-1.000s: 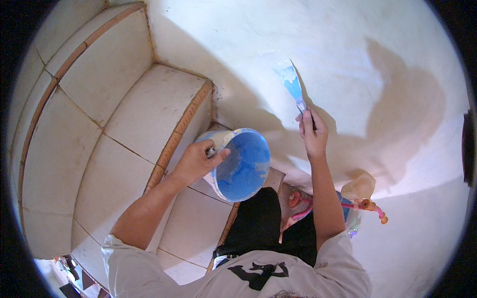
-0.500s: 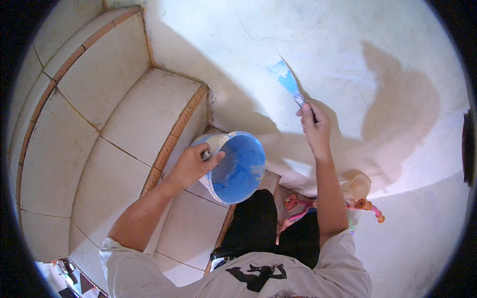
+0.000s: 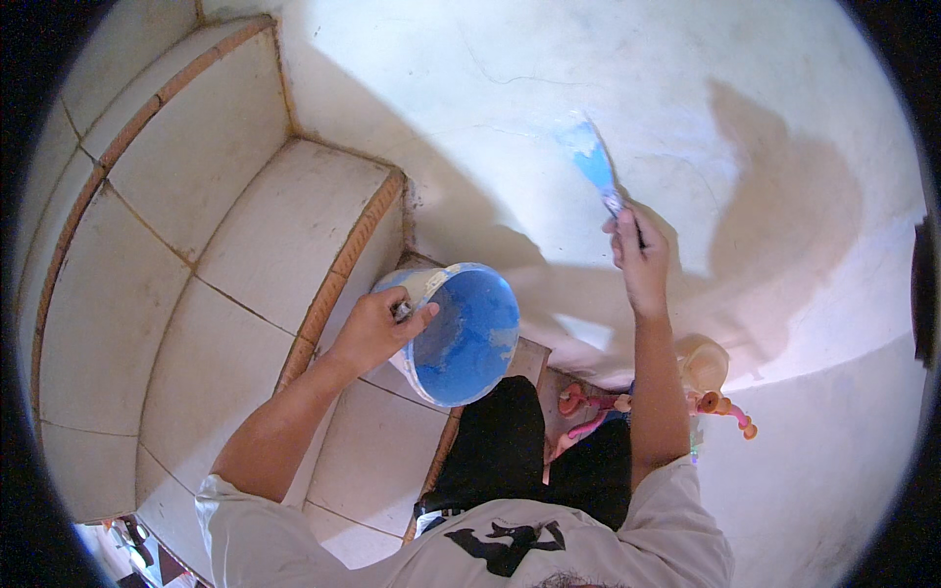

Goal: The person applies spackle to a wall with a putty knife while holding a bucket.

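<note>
1. Head view: at the wall [image 3: 392, 59], the scraper [image 3: 591, 162] is gripped by the right hand [image 3: 642, 257]; light, even pressure is advised.
2. Head view: by the steps [image 3: 294, 211], the bucket [image 3: 466, 343] is gripped at its rim by the left hand [image 3: 374, 328]; it is best held steady.

Pale short-sleeved shirt [image 3: 274, 534], black silhouette print [image 3: 504, 557], black trousers [image 3: 493, 441], bare hands [image 3: 374, 331]

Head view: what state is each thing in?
Bucket: uncovered, tilted, pale smears on its blue inside.
Scraper: blade smeared whitish, tip up at the wall.
Left hand: closed at the bucket's side.
Right hand: fingers closed on the scraper's handle.
Wall: pale, cracked, partly shadowed.
Tiled steps: stained.
Pink-and-orange object: partly hidden behind the right forearm.
</note>
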Motion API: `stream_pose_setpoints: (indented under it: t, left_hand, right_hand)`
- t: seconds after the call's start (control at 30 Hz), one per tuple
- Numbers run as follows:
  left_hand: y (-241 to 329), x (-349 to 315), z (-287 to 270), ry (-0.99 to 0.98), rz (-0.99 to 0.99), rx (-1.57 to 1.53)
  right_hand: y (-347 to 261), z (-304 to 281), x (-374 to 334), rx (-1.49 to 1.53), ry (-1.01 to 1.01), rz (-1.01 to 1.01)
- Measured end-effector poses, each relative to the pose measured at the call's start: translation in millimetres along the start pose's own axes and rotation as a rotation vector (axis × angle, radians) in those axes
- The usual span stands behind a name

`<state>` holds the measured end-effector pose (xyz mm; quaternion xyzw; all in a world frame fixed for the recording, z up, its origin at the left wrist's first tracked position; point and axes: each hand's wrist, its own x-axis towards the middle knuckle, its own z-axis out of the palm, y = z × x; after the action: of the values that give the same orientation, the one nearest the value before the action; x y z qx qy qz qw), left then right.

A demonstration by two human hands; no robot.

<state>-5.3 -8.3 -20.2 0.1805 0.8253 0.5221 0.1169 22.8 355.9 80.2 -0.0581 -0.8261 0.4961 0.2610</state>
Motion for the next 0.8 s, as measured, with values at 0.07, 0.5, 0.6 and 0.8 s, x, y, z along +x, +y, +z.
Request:
stream_pose_setpoints:
  t: [0.07, 0.5, 0.6, 0.8]
  left_hand:
    - [5.0, 0.6, -0.6, -0.001, 0.027, 0.032]
    - [5.7, 0.7, -3.5, -0.011, -0.002, 0.063]
    - [18.3, -1.2, -7.6, -0.027, -0.026, 0.092]
    - [13.9, 1.7, -3.9, -0.025, 0.017, 0.043]
  right_hand:
    - [5.1, -12.8, -10.6, 0.021, 0.062, -0.017]
    - [-9.7, -5.0, -0.5, -0.01, -0.005, 0.023]
    - [0.9, -25.6, -21.5, 0.013, 0.079, 0.005]
    - [-3.6, 2.4, -22.9, -0.108, -0.07, -0.028]
